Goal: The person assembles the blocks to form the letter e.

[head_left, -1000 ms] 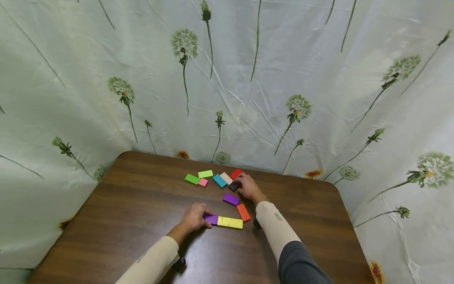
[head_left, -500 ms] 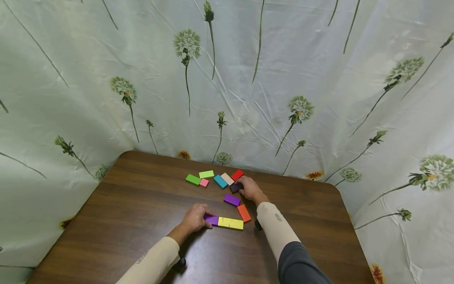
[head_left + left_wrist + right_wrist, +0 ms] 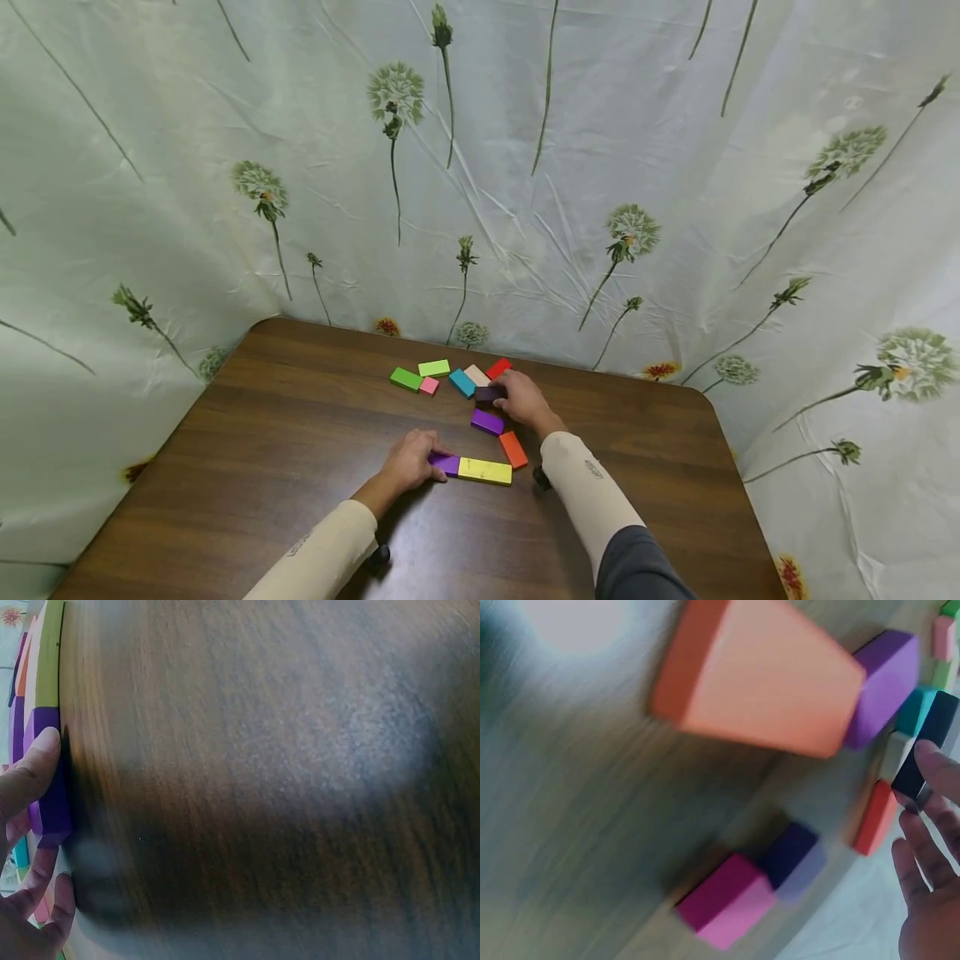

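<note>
Your left hand (image 3: 411,461) pinches the near purple block (image 3: 444,465) flat on the table (image 3: 300,417), thumb on the side towards you; the yellow block (image 3: 484,472) meets it end to end on the right. Your right hand (image 3: 522,397) pinches the black block (image 3: 487,396) between thumb and fingers, just beyond the far purple block (image 3: 487,422); you can't tell whether it touches the wood. The orange block (image 3: 513,449) slants between that purple one and the yellow's right end. Past your right fingers lie the blue (image 3: 462,383), beige (image 3: 476,376) and red (image 3: 498,368) blocks; left of them, green (image 3: 406,380), lime (image 3: 433,368) and pink (image 3: 428,386). Your right wrist view also shows a magenta block (image 3: 727,900) beside an indigo one (image 3: 793,859)
</note>
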`<act>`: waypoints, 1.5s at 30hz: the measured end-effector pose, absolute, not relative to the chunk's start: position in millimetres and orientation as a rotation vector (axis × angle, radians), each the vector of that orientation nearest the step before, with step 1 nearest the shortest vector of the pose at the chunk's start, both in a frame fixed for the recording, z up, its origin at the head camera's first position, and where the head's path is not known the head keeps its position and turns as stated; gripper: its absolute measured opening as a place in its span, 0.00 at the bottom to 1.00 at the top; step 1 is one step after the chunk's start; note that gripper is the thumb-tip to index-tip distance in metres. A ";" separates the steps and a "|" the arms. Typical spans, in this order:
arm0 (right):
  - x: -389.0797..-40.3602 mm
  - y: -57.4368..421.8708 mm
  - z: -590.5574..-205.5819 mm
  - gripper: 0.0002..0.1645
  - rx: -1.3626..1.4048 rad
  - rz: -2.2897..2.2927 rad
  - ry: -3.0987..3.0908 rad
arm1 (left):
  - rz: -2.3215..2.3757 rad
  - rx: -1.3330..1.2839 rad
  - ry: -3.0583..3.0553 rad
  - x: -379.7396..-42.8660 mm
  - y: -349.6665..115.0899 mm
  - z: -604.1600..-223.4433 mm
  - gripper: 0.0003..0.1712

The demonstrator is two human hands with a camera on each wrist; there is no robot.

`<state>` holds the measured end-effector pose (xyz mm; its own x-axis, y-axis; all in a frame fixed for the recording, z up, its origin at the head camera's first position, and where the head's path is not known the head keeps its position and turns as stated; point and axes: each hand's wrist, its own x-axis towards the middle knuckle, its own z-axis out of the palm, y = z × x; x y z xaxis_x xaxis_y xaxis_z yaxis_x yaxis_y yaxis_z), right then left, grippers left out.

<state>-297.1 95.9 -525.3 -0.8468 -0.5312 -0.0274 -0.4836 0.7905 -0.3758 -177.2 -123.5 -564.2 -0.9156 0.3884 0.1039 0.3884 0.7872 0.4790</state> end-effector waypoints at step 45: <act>-283.1 50.2 -544.3 0.17 -0.923 -0.608 2.659 | 0.776 0.542 2.941 -175.7 -122.9 -561.9 0.21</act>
<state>-283.1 50.2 -544.3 -0.7639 -0.6367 -0.1055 -0.5274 0.7101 -0.4664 -175.7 -122.9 -561.9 -0.9370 0.3472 0.0385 0.3210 0.8123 0.4870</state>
